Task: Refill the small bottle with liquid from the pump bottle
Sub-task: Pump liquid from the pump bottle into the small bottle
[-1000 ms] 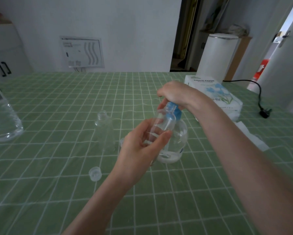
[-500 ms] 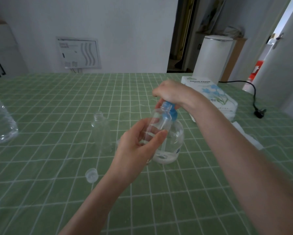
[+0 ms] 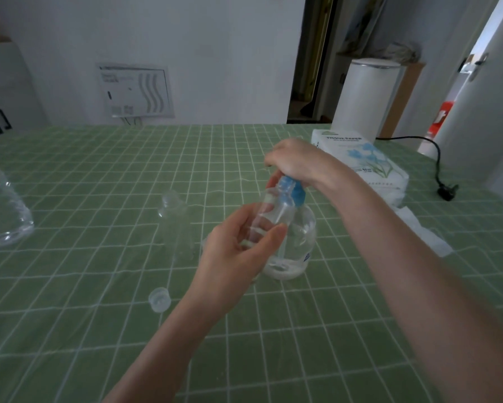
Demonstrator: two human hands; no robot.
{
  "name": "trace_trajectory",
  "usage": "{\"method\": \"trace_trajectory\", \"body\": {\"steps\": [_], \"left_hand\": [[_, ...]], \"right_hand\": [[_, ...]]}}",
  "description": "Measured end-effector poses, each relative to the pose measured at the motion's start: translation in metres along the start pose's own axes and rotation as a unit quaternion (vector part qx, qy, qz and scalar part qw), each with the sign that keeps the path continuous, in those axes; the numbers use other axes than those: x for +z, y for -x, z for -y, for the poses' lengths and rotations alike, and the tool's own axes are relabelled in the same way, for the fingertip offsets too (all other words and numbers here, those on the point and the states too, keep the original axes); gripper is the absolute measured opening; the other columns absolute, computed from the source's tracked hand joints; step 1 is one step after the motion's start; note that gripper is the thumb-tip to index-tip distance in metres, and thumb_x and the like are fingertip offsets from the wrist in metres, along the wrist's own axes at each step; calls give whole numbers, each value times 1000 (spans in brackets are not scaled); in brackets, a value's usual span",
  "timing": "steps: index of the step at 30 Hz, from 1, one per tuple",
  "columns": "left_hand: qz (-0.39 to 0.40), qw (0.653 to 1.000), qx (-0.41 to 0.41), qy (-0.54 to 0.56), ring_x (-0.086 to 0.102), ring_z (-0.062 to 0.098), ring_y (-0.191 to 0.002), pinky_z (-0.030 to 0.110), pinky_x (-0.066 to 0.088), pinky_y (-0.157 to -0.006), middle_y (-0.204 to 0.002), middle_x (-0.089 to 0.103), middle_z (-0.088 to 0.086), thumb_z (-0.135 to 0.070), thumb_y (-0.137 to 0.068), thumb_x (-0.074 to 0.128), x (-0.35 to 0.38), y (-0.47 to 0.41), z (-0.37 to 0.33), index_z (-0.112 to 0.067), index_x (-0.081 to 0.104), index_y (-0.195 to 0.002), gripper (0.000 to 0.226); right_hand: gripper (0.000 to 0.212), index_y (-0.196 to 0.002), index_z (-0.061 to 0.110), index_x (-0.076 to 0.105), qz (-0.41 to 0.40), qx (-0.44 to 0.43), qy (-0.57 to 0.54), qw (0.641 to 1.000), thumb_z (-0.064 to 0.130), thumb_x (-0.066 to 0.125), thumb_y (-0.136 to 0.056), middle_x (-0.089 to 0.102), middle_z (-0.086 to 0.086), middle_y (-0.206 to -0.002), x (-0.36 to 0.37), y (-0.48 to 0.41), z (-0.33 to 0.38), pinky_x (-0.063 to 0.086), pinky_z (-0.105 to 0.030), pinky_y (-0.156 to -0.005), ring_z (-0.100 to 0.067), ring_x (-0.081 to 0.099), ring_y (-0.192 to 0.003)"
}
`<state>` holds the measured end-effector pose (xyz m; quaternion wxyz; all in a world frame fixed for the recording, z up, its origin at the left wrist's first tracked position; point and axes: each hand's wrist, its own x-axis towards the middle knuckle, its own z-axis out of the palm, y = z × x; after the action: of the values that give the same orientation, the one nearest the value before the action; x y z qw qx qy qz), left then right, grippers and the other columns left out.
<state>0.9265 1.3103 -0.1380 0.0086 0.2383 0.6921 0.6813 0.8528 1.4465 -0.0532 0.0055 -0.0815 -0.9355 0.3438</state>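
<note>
Pinching the small bottle (image 3: pixel 270 209) at frame centre, the left hand (image 3: pixel 234 257) holds its mouth by the blue neck of the pump bottle (image 3: pixel 302 238) (spout hidden), whose head the right hand (image 3: pixel 296 161) curls over.

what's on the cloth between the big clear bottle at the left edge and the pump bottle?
Head view: a clear uncapped bottle stands there on the cloth. Right by the pump bottle, the left hand holds the small bottle.
</note>
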Motion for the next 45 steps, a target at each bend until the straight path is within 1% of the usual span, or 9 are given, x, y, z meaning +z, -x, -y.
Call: {"method": "trace_trajectory", "body": {"steps": [3,12,17,23,28,35,41,43,45], "left_hand": [[-3,1000,7,4,56,18,-63,27,46,-52,-69,61,-1,-31,-78,63,1,-1,-2,-23,66,-95,19],[-1,1000,11,5,57,17,-62,29,48,-53,-66,62,-5,-33,-79,66,1,2,-1,-24,65,-94,18],[-1,1000,4,1,59,14,-63,25,49,-54,-69,64,-5,-39,-71,61,1,4,0,-26,65,-93,26],[1,1000,12,10,59,13,-63,25,50,-53,-72,66,-7,-39,-77,66,1,2,-2,-30,64,-94,19],[-1,1000,15,7,58,17,-63,26,48,-51,-70,64,-5,-31,-80,66,1,1,-2,-25,65,-97,17],[-4,1000,7,8,59,6,-58,19,48,-51,-64,65,-10,-31,-77,64,1,4,2,-28,66,-89,12],[-7,1000,6,8,59,8,-62,20,49,-55,-67,65,-8,-31,-75,63,1,2,1,-24,66,-92,19],[-8,1000,11,5,59,10,-63,22,49,-56,-68,65,-6,-31,-75,63,1,1,0,-23,66,-94,21],[-8,1000,14,2,59,10,-63,23,49,-56,-69,65,-6,-31,-76,63,1,0,0,-22,66,-95,22]], "right_hand": [[37,-119,0,60,-6,-16,10,1000,20,47,-91,72,-19,-105,-3,1,3,50,-33,-75,-30,68,-97],[16,-95,6,56,22,2,-9,1000,13,41,-91,71,-21,-108,2,0,-1,42,-31,-67,-24,56,-74],[31,-113,-2,59,22,4,-14,1000,15,41,-94,70,-19,-108,9,1,-5,50,-40,-87,-30,65,-87],[39,-126,-7,56,-25,-39,-29,999,7,44,-90,71,-25,-105,-1,7,2,46,-28,-67,-35,66,-105],[37,-124,-5,58,2,-21,-13,1000,7,42,-93,70,-25,-109,-1,3,5,48,-44,-95,-36,65,-109],[40,-124,-5,59,17,6,-12,1000,12,42,-92,69,-23,-113,7,1,-4,42,-45,-103,-31,62,-115],[39,-123,-5,59,-1,-11,-25,1000,14,45,-91,69,-25,-113,4,3,-4,45,-42,-97,-35,63,-113],[40,-123,-7,58,-16,-24,-30,999,14,48,-91,67,-27,-113,1,2,-1,51,-35,-81,-38,65,-106],[40,-123,-7,58,-17,-27,-28,999,13,49,-90,67,-27,-113,0,2,1,43,-27,-62,-36,68,-97]]}}
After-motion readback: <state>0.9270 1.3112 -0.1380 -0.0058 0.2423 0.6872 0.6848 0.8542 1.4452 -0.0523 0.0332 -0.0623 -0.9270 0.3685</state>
